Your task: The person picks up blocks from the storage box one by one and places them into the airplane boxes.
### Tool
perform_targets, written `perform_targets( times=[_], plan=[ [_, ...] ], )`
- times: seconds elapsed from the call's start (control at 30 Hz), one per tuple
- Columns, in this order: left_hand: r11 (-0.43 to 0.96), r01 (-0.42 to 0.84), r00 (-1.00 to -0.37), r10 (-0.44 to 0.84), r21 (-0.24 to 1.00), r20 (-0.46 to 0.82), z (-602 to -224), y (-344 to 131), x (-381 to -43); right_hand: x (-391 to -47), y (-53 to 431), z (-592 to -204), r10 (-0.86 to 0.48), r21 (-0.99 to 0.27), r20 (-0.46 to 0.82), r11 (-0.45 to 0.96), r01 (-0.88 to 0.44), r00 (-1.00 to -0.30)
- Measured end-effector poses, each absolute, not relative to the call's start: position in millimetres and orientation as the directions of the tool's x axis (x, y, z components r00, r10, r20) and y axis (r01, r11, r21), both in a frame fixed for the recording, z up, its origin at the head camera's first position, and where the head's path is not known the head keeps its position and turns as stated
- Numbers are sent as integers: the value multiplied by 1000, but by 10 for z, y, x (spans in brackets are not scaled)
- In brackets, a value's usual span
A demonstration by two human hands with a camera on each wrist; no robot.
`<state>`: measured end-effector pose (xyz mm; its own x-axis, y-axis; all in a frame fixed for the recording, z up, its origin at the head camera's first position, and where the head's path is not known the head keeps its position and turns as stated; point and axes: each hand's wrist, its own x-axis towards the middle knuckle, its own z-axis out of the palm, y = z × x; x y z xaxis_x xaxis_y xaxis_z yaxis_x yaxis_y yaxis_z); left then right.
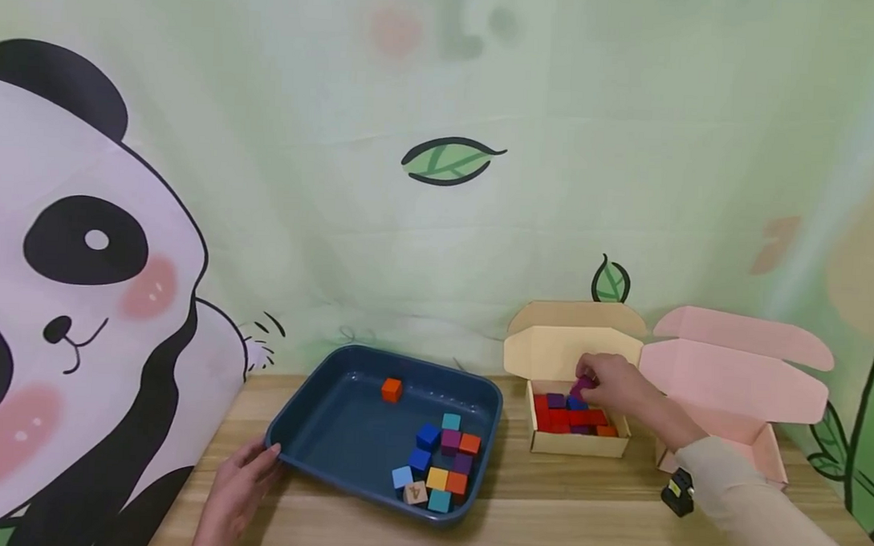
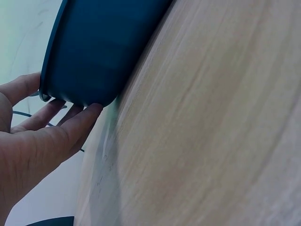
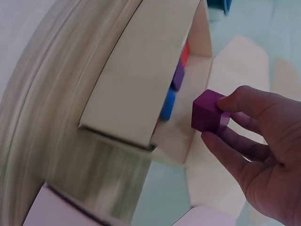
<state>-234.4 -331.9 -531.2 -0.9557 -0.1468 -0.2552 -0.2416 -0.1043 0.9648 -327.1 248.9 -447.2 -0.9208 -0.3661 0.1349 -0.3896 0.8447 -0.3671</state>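
Observation:
My right hand [image 1: 617, 384] pinches a purple cube [image 3: 207, 110] between thumb and fingers, above the open cream cardboard box [image 1: 579, 445]. Inside that box lie red cubes [image 1: 558, 422], a blue cube [image 3: 168, 104], a violet cube [image 3: 178, 76] and an orange one. At the near left corner of the dark blue tray [image 1: 316, 429], my left hand [image 1: 237, 491] holds the rim and outer wall with its fingertips. Cubes of several colours cluster at the tray's right side, one of them plain wood with a mark. A lone orange cube [image 1: 392, 390] sits near its back wall.
A pink cardboard box [image 1: 745, 444] stands open to the right of the cream one, partly behind my right forearm. A small black device [image 1: 678, 492] is by my right wrist. Behind the wooden table [image 1: 544, 510] hangs a green cloth with a panda [image 1: 82, 293].

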Motion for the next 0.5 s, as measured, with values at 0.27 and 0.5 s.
perform_targets(
  times=[0.27, 0.5],
  plan=[
    [-104, -236, -956, -154, 966, -250, -5313, -3314, -2324, -3328, 2590, -4567, -393, -259, 38, 884, -389, -919],
    [-110, -232, -958, -147, 966, -247, -5318, -3318, -2337, -3341, 2584, -4654, -461, -142, 34, 876, -461, -887]
  ],
)
